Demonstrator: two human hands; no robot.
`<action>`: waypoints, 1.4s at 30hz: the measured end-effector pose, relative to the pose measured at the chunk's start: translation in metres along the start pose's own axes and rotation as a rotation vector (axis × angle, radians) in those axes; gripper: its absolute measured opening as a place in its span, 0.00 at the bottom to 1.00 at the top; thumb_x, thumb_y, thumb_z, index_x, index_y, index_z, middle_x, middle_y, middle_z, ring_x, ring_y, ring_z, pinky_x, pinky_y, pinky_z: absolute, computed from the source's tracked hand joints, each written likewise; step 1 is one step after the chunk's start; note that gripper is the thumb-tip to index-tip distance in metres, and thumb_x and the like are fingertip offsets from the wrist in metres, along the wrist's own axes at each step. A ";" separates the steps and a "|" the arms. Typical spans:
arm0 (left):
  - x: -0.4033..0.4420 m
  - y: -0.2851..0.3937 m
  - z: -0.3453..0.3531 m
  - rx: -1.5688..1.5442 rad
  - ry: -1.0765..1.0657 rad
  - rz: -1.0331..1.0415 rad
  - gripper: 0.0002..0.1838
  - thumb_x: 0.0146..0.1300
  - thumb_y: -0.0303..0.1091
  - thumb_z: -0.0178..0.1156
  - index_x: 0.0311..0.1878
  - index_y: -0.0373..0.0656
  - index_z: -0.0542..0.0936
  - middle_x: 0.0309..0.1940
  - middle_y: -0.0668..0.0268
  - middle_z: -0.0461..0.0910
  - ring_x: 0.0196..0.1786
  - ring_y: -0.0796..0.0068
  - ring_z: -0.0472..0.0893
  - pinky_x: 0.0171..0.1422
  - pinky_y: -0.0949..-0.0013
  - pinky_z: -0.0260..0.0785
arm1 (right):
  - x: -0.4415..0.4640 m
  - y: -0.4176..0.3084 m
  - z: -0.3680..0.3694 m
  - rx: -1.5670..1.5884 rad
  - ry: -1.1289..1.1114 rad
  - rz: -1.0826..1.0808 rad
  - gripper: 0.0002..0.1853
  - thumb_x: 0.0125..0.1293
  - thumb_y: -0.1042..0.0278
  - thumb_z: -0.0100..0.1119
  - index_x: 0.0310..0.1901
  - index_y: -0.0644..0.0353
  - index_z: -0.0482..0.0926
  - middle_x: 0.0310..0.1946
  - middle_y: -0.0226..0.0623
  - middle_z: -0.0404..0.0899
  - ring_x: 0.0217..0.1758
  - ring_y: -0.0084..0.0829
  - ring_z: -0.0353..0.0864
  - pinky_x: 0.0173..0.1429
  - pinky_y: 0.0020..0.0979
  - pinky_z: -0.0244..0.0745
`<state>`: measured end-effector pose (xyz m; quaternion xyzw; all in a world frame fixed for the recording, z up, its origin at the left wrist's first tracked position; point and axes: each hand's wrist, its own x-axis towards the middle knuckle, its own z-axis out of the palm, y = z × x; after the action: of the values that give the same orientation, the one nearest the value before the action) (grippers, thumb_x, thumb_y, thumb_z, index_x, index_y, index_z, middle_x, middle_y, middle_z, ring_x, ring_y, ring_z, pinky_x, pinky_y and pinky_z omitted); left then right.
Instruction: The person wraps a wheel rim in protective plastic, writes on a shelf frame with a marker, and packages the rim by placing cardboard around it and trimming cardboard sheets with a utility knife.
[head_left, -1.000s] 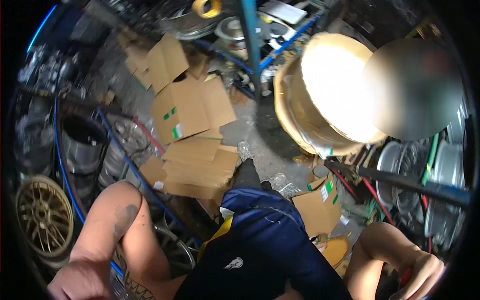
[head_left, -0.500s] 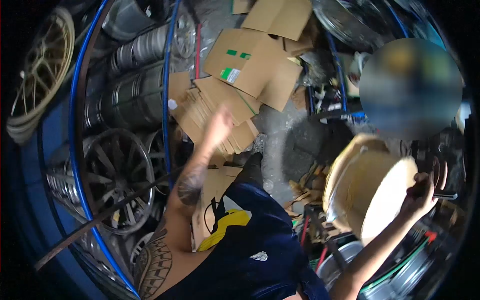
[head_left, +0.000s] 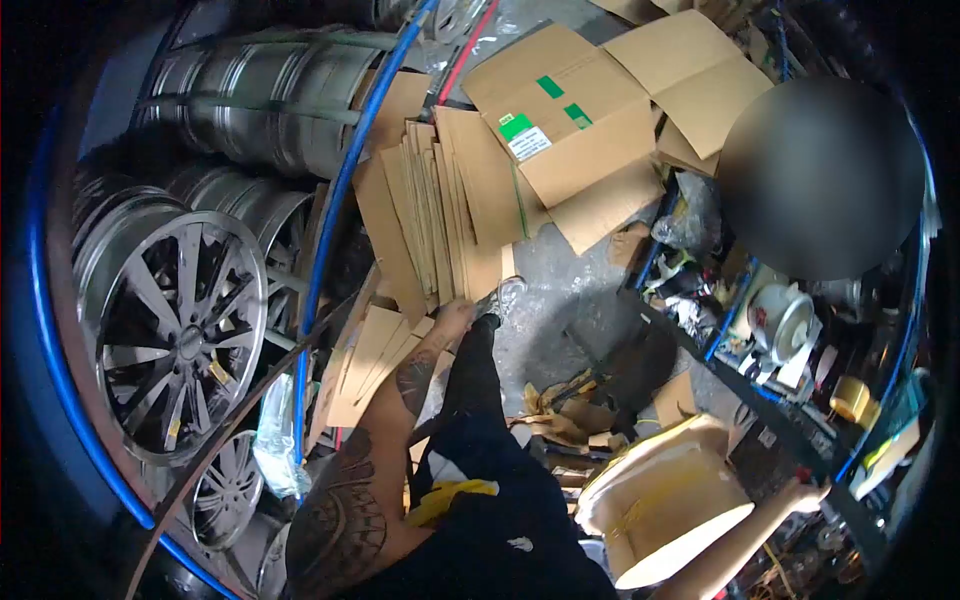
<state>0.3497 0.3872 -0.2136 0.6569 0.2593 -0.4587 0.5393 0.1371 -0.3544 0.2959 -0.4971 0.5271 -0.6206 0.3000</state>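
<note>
My left hand [head_left: 455,318] is at the lower edge of a stack of flattened cardboard boxes [head_left: 425,215], its fingers curled at the edge of a cardboard sheet. More sheets [head_left: 375,360] fan out beside my wrist. Out to the right, my right hand [head_left: 800,494] is closed, with a small red bit showing at the fingers; what it holds is too small to make out. Below that arm sits a cream, drum-shaped piece [head_left: 665,500] with a flared edge, its inside hidden.
Alloy wheels [head_left: 185,335] fill the rack at left, behind a blue post [head_left: 345,190]. An opened cardboard box [head_left: 570,110] with green tape lies on the floor ahead. Cluttered shelving [head_left: 770,330] with a white round container stands at right. Torn cardboard [head_left: 575,415] lies near the drum.
The view has turned and shifted. My left hand has gone from over the stack to its lower edge. The thin dark object with a metal end seen at my right hand no longer shows clearly.
</note>
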 end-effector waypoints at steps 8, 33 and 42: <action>0.165 -0.020 -0.099 0.239 0.028 -0.090 0.20 0.70 0.38 0.56 0.61 0.41 0.78 0.41 0.51 0.84 0.42 0.57 0.85 0.45 0.55 0.77 | -0.048 0.030 0.005 -0.064 -0.110 -0.187 0.37 0.54 0.62 0.79 0.65 0.53 0.72 0.59 0.48 0.78 0.52 0.49 0.81 0.40 0.54 0.81; 0.290 -0.034 0.018 0.195 0.724 -0.130 0.33 0.76 0.59 0.45 0.51 0.36 0.87 0.75 0.43 0.65 0.76 0.39 0.65 0.78 0.48 0.62 | -0.112 0.035 0.014 -0.149 -0.263 -0.267 0.43 0.54 0.57 0.82 0.70 0.41 0.65 0.64 0.43 0.76 0.60 0.48 0.79 0.53 0.61 0.81; 0.280 -0.042 0.052 0.483 0.706 -0.100 0.35 0.70 0.65 0.48 0.55 0.43 0.89 0.81 0.42 0.53 0.82 0.41 0.55 0.83 0.41 0.49 | -0.105 0.040 0.012 -0.204 -0.233 -0.305 0.46 0.55 0.55 0.81 0.71 0.46 0.62 0.64 0.47 0.75 0.58 0.49 0.80 0.49 0.58 0.82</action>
<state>0.4226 0.3072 -0.4805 0.8677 0.3446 -0.2787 0.2252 0.1763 -0.2749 0.2253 -0.6673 0.4674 -0.5406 0.2097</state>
